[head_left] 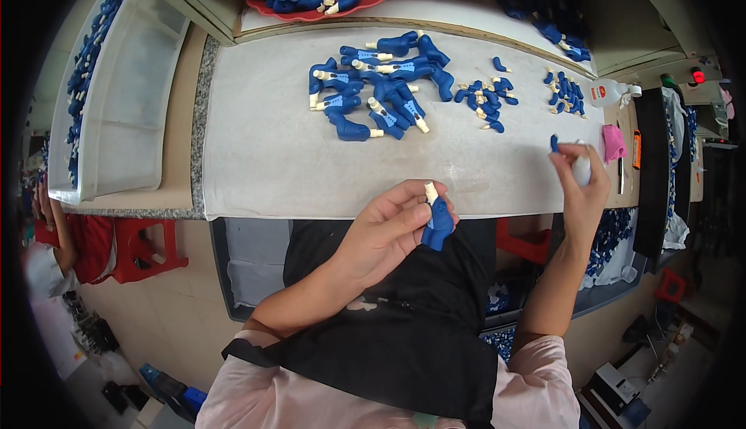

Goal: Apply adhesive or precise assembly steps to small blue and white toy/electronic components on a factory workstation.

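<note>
Above the front edge of the table, my left hand (pixel 388 231) pinches a blue figure part (pixel 439 227) with a cream peg pointing up. My right hand (pixel 579 188), over the table's right side, holds a small curved blue piece (pixel 554 143) at its fingertips. A white object (pixel 581 169), perhaps a small bottle, is tucked in the same hand, partly covered by the fingers. Larger blue figure parts (pixel 381 79) with cream ends lie in a loose pile at mid-table. Two groups of small blue and cream pieces, one nearer (pixel 486 101), one farther right (pixel 566 93), lie beyond my right hand.
A white bottle (pixel 610 92), a pink cloth (pixel 614 143) and an orange item (pixel 636 149) sit at the right edge. A red basin (pixel 365 8) of blue parts stands on the back shelf. At left is a translucent bin (pixel 132 95). A person (pixel 58 254) is at far left.
</note>
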The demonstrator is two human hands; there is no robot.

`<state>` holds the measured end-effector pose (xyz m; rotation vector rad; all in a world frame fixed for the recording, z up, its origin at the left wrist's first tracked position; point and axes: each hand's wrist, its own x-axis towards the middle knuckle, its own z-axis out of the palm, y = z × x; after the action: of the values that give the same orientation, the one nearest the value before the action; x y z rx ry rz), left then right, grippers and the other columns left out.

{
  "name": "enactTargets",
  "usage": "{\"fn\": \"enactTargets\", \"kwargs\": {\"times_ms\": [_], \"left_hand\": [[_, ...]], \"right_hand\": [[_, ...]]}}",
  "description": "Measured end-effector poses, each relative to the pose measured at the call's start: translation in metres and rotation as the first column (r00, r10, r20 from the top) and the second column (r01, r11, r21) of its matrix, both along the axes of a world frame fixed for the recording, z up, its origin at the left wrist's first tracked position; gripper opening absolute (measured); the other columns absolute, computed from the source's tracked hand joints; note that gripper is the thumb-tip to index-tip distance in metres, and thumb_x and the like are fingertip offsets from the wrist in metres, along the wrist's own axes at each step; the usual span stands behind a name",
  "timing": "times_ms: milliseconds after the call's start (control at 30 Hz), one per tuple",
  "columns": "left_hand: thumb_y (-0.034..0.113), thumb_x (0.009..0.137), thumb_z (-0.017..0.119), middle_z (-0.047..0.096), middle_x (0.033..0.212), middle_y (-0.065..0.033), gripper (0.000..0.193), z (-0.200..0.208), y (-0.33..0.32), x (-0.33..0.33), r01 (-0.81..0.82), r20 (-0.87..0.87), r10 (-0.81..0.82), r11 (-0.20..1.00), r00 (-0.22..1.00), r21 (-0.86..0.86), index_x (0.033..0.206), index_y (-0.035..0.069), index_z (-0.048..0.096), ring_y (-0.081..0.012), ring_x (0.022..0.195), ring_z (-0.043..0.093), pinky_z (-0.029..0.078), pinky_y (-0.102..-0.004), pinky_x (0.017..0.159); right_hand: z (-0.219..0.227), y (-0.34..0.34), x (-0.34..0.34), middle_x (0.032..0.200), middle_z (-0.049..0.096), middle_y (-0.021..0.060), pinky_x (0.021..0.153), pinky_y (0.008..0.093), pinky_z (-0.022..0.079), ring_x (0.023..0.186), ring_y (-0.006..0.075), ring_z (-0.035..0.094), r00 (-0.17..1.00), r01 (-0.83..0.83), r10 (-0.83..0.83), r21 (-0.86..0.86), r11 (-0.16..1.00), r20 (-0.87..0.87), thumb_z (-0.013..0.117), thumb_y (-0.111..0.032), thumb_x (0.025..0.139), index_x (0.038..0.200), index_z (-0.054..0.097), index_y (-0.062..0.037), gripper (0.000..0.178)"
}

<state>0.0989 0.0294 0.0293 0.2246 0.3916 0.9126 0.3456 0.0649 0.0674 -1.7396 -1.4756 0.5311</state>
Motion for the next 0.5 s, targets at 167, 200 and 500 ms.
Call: {"fn": "enactTargets", "kwargs": {"times_ms": [167,200,500], "left_hand": [[0.007,0.083,0.05,0.054,0.096,-0.0111,0.021,0.001,-0.001,-0.001,-0.031,-0.078,0.034,0.999,0.996,0.039,0.104,0.003,0.049,-0.0204,0.09,0.055,0.045,-0.0302,0.08],[0.007,0.083,0.05,0.054,0.096,-0.0111,0.021,0.002,-0.001,-0.002,-0.03,-0.076,0.033,0.999,0.997,0.037,0.104,0.003,0.049,-0.0204,0.09,0.055,0.045,-0.0302,0.08],[0.005,0.08,0.054,0.056,0.095,-0.0099,0.022,0.003,-0.005,-0.004,-0.065,-0.275,0.122,0.976,0.954,0.209,0.101,0.001,0.049,-0.0136,0.088,0.054,0.044,-0.025,0.078]], "right_hand": [[0.014,-0.036,-0.066,0.073,0.058,0.0071,0.052,0.0213,0.04,0.062,0.0116,0.053,0.907,-0.323,0.345,0.127,0.938,-0.243,0.063,0.009,0.061,0.079,0.059,0.0005,0.02],[0.015,-0.04,-0.075,0.073,0.057,0.0082,0.051,0.022,0.041,0.061,0.0133,0.054,0.911,-0.345,0.365,0.133,0.929,-0.193,0.063,0.009,0.06,0.079,0.059,0.0001,0.021],[0.02,-0.048,-0.096,0.072,0.055,0.0094,0.05,0.0275,0.042,0.06,0.0209,0.053,0.893,-0.448,0.427,0.192,0.873,0.138,0.066,0.008,0.054,0.08,0.059,-0.0013,0.029]]}}
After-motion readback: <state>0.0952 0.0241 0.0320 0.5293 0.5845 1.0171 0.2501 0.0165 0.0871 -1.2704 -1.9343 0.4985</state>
